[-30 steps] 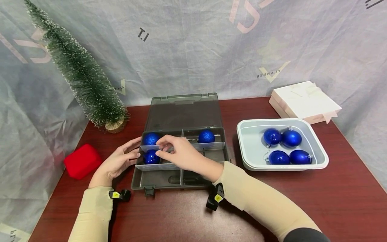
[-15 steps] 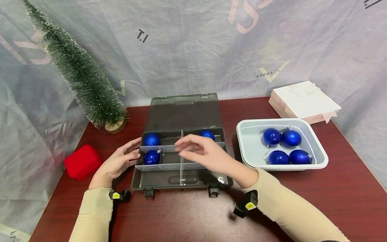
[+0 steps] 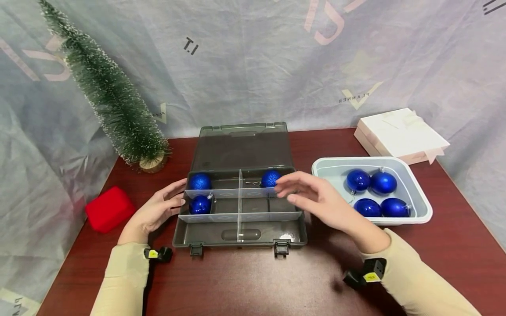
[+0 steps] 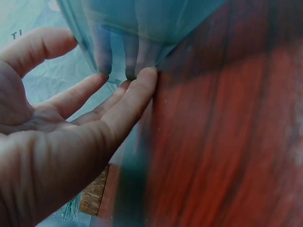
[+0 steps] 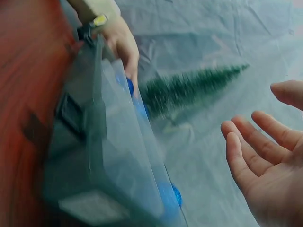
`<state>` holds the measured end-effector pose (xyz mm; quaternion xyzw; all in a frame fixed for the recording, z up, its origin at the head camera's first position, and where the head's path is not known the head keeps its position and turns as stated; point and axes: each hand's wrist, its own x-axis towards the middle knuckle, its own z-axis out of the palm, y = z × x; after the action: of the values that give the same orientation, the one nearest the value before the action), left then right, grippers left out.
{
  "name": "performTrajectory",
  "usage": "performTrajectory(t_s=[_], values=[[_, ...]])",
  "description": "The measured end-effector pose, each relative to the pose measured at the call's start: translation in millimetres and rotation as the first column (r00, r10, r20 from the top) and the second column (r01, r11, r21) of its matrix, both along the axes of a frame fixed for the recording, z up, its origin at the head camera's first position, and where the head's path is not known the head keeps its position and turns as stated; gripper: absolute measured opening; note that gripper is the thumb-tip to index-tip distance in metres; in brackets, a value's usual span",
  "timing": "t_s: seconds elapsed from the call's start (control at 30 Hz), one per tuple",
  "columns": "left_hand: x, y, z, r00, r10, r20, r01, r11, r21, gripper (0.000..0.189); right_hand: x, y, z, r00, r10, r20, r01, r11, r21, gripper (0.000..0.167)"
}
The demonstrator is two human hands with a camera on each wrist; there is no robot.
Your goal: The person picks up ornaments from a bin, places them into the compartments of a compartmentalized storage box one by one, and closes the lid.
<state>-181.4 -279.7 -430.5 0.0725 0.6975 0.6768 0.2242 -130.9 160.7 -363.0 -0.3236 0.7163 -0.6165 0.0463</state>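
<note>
A smoky clear divider box (image 3: 209,231) lies with its lid (image 3: 241,149) folded back. Glittery blue baubles sit in its back left compartment, bauble (image 3: 200,181), and back right one, bauble (image 3: 270,178). A shiny blue bauble (image 3: 200,204) rests in the middle left compartment. My left hand (image 3: 156,211) touches the box's left side with extended fingertips, as the left wrist view also shows. Above the box's right edge my right hand (image 3: 322,199) hovers, fingers relaxed and holding nothing. To its right, a white tub (image 3: 324,169) contains several blue baubles (image 3: 383,183).
A frosted mini Christmas tree (image 3: 114,101) on a wooden base stands back left. Nearer, a red box-like object (image 3: 110,209) lies left of my left hand. A pale gift box (image 3: 403,134) with a ribbon sits behind the tub. Grey cloth (image 3: 245,66) hangs behind the table.
My right hand has let go of the shiny bauble in the middle left compartment and moved right, across the box toward the tub. My left hand stays at the box's side.
</note>
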Motion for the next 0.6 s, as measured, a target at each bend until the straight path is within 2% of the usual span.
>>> performTrajectory(t_s=[0.1, 0.23, 0.4, 0.6], values=[[-0.5, -0.4, -0.5, 1.000, -0.001, 0.002, 0.001, 1.000, -0.001, 0.067, -3.0, 18.0, -2.2, 0.998, -0.046, -0.036, 0.046, 0.999, -0.001, 0.033], [-1.7, -1.2, -2.8, 1.000, -0.002, 0.001, 0.002, 1.000, 0.003, 0.067, -5.2, 44.5, -2.2, 0.988, -0.148, -0.036, 0.150, 0.988, 0.046, 0.032], [-2.3, -1.7, -3.9, 1.000, 0.002, 0.000, -0.002, 1.000, 0.013, 0.066, -8.0, 78.2, -3.1, 0.964, -0.265, -0.007, 0.264, 0.960, 0.097, 0.033], [-2.3, -2.0, -3.3, 1.000, 0.001, 0.004, -0.001, 1.000, 0.013, 0.066, -11.8, 112.6, -7.5, 0.942, -0.332, 0.048, 0.330, 0.943, 0.050, 0.033]])
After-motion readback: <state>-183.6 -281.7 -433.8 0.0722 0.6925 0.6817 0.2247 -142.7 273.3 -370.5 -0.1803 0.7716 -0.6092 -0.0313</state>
